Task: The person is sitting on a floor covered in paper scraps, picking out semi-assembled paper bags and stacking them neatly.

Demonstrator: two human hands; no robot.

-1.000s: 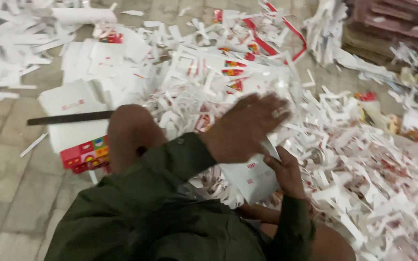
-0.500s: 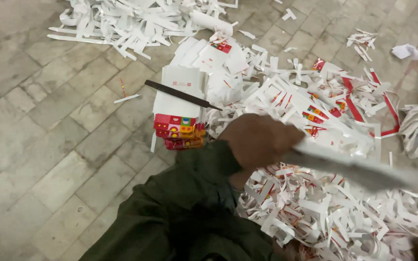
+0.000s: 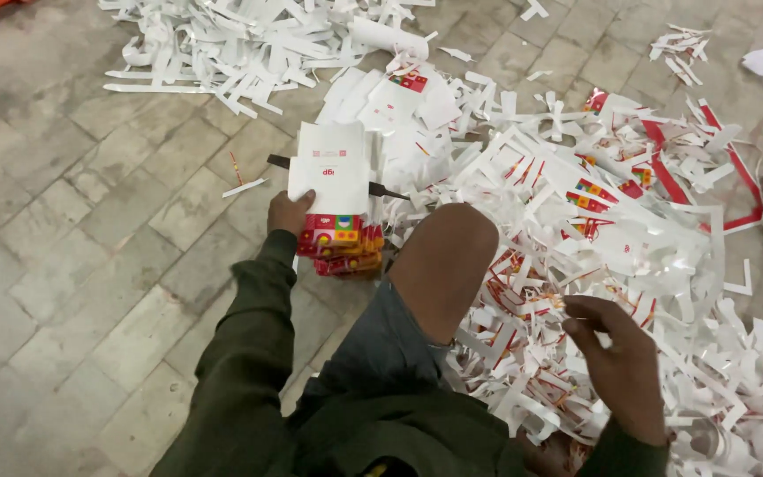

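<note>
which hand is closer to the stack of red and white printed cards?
Left. The left hand rests against the stack of printed cards at its left edge. The right hand is far off to the right, over the pile of paper scraps.

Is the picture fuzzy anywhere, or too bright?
Head view: mostly sharp and evenly lit; the left hand on the stack of cards is crisp; the right hand is slightly soft; the white paper scraps look a bit washed out; no hard shadows.

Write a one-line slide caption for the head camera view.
Left hand rests on a stack of printed cards; right hand hovers open over white paper offcuts on a tiled floor.
</note>
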